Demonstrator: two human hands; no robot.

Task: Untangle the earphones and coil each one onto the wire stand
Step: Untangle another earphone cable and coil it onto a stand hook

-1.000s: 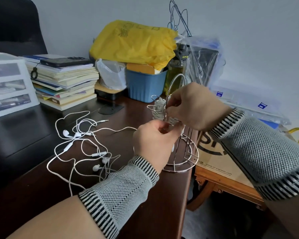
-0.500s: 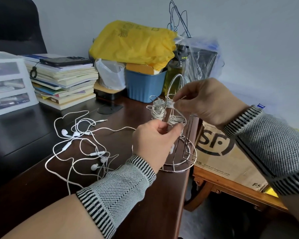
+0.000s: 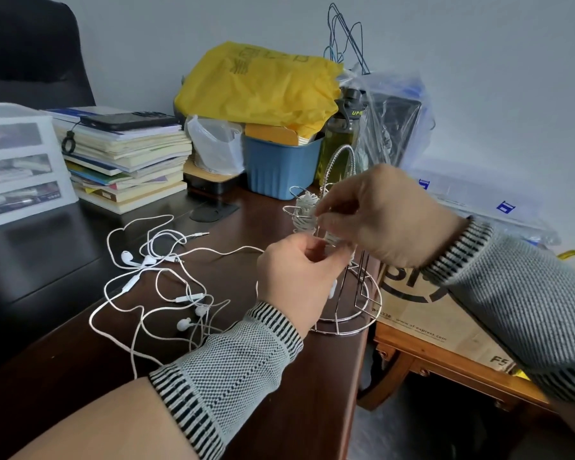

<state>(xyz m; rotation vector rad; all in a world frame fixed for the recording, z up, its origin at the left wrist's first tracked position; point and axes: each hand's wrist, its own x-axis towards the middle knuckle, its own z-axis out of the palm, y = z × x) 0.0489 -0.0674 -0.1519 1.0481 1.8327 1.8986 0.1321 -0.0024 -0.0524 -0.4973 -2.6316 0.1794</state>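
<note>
One view only, head camera. Stand (image 3: 346, 313) sits at the right edge of the worktop (image 3: 80, 376); white coils (image 3: 304, 210) already sit on its upper arms. Loose earphones (image 3: 166, 280) lie in a tangle toward the middle of the worktop, well apart from the stand, with one cord (image 3: 226, 251) running from the tangle to the hands.

Handling, judged: cord is light, thin, limp and springy; it will likely unwind if let slack. Buds and remote are small hard lumps that can snag. Best held by a pinch on the cord close to the arm being wound, with light tension. Stand is light wire and may tip under a pull.

Left hand (image 3: 296, 280): fingers curled, pinching the cord just in front of the stand, back of hand toward the camera. Right hand (image 3: 382, 214): raised over the stand, fingertips (image 3: 326, 215) pinched together at the coils, apparently on cord, wrist bent down.
</note>
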